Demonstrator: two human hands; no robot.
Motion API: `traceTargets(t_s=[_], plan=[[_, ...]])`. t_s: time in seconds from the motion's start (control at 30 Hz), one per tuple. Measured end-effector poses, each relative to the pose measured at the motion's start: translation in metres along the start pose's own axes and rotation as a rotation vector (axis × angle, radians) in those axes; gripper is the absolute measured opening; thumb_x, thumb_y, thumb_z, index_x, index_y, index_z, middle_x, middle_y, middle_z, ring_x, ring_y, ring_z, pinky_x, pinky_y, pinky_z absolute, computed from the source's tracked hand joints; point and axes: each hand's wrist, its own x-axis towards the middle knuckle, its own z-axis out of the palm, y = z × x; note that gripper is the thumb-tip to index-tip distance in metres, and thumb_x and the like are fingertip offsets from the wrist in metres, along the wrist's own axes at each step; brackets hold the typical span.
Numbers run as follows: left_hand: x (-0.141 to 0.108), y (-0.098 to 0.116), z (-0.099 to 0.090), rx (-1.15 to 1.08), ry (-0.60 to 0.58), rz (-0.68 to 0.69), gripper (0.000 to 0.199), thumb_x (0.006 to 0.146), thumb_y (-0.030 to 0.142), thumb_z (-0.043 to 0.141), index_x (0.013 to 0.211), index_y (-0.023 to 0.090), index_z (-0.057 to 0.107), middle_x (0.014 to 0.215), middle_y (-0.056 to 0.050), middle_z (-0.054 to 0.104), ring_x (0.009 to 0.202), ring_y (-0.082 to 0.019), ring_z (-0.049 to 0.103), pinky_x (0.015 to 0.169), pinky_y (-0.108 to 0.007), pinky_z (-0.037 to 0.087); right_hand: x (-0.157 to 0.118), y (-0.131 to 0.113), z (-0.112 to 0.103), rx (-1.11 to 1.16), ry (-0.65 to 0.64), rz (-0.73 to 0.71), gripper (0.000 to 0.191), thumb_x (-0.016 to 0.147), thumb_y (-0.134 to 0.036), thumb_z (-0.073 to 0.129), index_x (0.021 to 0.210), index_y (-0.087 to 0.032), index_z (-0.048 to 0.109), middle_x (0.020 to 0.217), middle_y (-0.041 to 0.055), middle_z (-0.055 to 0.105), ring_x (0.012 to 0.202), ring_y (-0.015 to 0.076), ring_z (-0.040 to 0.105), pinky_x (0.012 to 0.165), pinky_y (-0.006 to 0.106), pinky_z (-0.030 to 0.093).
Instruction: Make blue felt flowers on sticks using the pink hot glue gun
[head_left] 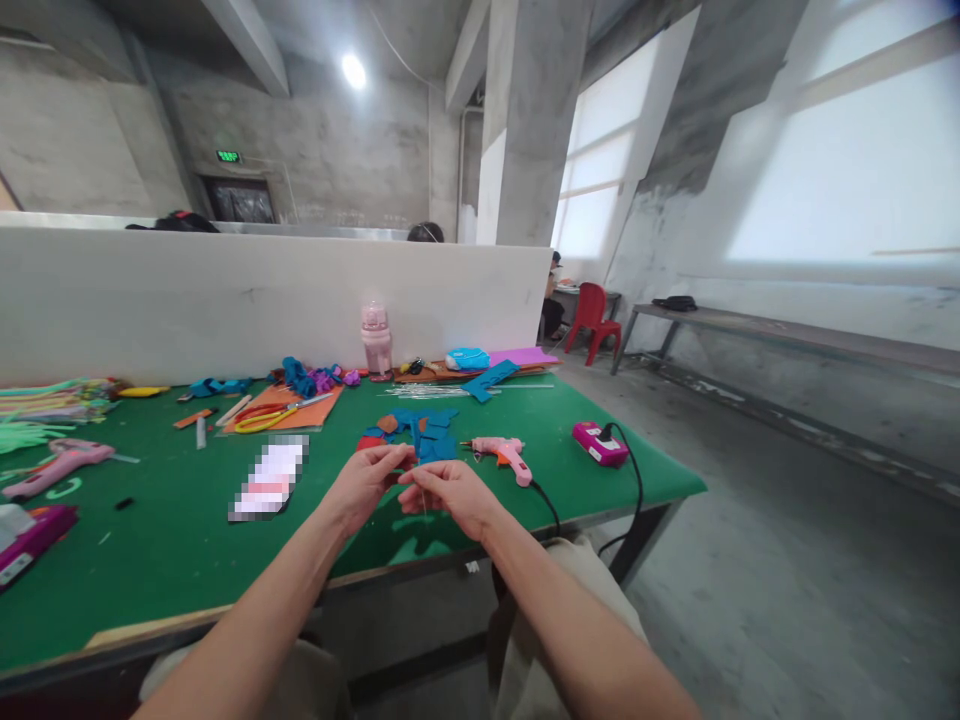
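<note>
"What's on the bench (176,560), from the left?"
"Scissors (282,413) on an orange sheet (324,410), then the left hand (365,487), its fingers pinched together; whether they grip anything, I can't tell."
"And the thin stem (425,502)?"
"Clamped in the right hand's (455,491) fingers, near blue paper pieces (439,446)."
"Further right?"
"A pink glue gun (500,447), then a purple power strip (598,445)."

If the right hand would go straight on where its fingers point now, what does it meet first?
Most likely the left hand, just ahead of the right hand; how their depths line up is unclear.
</note>
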Motion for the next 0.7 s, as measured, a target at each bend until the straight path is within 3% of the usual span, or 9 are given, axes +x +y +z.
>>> traceTargets(t_s=[0.13,0.33,0.53,0.7], plan=[[-0.001,-0.002,0.004,-0.023,-0.023,-0.036,0.021,0.062,0.029,0.07,0.07,0.01,0.066,0.067,-0.003,0.061,0.053,-0.007,0.05,0.049,-0.018,0.039,0.001,0.002,0.0,-0.006,-0.018,0.01,0.04,0.065,-0.046,0.065,0.085,-0.011,0.067,0.066,0.0067,0.068,0.058,0.0136,0.063,0.07,0.034,0.048],[-0.004,-0.001,0.009,-0.068,-0.048,-0.087,0.024,0.061,0.03,0.071,0.072,0.009,0.065,0.043,0.005,0.044,0.039,-0.006,0.042,0.039,-0.017,0.033,0.001,0.004,0.001,0.018,-0.053,0.024,0.039,0.067,-0.044,0.065,0.086,-0.01,0.066,0.066,0.007,0.068,0.058,0.0129,0.062,0.068,0.032,0.048],[-0.006,0.001,0.011,-0.085,-0.021,-0.102,0.022,0.059,0.029,0.072,0.068,0.011,0.064,0.047,0.002,0.051,0.041,-0.006,0.045,0.039,-0.018,0.035,-0.001,0.003,0.001,0.054,-0.071,0.025,0.034,0.069,-0.04,0.064,0.086,-0.01,0.067,0.066,0.0067,0.068,0.057,0.0124,0.062,0.066,0.029,0.048],[-0.005,-0.001,0.011,-0.082,-0.009,-0.09,0.022,0.06,0.03,0.072,0.068,0.011,0.065,0.041,0.004,0.047,0.038,-0.006,0.043,0.037,-0.017,0.033,-0.001,0.001,0.002,0.058,-0.079,0.025,0.033,0.071,-0.039,0.063,0.087,-0.01,0.067,0.066,0.0071,0.068,0.057,0.0119,0.062,0.065,0.028,0.048]])
